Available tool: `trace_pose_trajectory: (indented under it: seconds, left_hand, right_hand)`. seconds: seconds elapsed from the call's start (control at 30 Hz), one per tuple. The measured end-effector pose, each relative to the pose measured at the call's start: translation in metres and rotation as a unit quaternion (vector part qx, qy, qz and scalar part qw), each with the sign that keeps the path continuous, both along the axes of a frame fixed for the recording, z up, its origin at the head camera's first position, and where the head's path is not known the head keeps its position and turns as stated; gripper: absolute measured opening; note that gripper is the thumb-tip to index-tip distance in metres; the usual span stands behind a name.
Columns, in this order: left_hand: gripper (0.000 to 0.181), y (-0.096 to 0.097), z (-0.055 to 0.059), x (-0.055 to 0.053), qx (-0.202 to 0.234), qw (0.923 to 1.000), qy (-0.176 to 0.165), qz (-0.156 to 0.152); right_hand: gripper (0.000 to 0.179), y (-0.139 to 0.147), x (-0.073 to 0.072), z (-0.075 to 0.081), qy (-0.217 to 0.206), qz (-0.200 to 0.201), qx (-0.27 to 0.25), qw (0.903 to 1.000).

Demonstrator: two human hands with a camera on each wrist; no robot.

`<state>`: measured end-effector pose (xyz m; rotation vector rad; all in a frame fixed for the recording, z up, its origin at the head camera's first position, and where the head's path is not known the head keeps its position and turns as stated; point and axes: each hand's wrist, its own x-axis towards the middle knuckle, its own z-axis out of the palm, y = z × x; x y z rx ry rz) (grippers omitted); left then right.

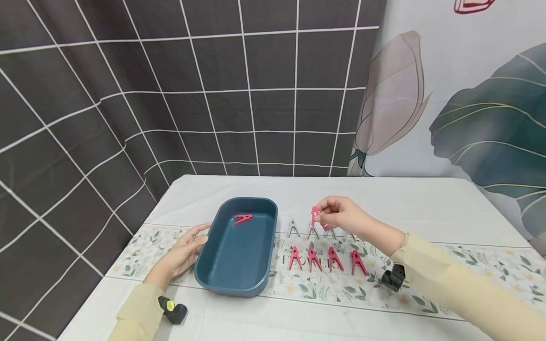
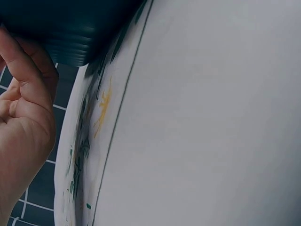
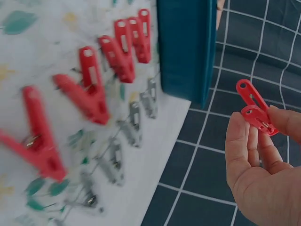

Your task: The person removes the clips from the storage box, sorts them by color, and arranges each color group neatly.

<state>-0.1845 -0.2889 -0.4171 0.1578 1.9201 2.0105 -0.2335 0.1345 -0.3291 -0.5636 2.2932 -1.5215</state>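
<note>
In the head view my right hand [image 1: 343, 215] pinches a red clothespin [image 1: 314, 217] between thumb and fingertips, above the tabletop. The right wrist view shows this clothespin [image 3: 256, 108] close, its two arms spread apart. Below the hand stands a row of grey clothespins [image 1: 293, 228], partly covered by the hand. Nearer to me lies a row of red clothespins [image 1: 295, 258]. A blue plastic bin [image 1: 236, 290] sits to their left, with one red clothespin [image 1: 243, 218] inside. My left hand [image 1: 183, 253] touches the bin's left side with loosely bent fingers.
A white cloth with a floral strip [image 1: 298, 284] covers the table. Behind the table hangs a dark curtain with white grid lines [image 1: 273, 109], and a pale leaf-patterned one [image 1: 405, 118] is at the right. Black wrist cameras [image 1: 172, 310] sit on both wrists.
</note>
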Motion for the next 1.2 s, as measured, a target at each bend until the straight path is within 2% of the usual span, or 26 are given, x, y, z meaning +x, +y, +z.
trace_pose_trajectory:
  seconds: [0.43,0.73,0.93,1.2]
  left_hand:
    - [0.057,0.0,0.0,0.0,-0.007,0.9999,-0.006,0.009]
    - [0.053,-0.001,0.0,-0.001,-0.001,1.0,0.002,0.001]
    - [0.056,-0.001,0.0,-0.001,0.0,1.0,0.002,-0.003]
    - [0.057,-0.001,0.0,-0.001,-0.002,1.0,0.004,-0.004]
  right_hand:
    - [0.03,0.037,0.012,-0.022,-0.068,-0.035,0.034,0.9965]
    - [0.03,0.055,0.022,-0.04,-0.091,-0.062,0.049,0.9927]
    - [0.033,0.071,0.028,-0.051,-0.094,-0.061,0.053,0.9923]
    - [0.04,0.094,0.032,-0.061,-0.122,-0.038,0.023,0.9915]
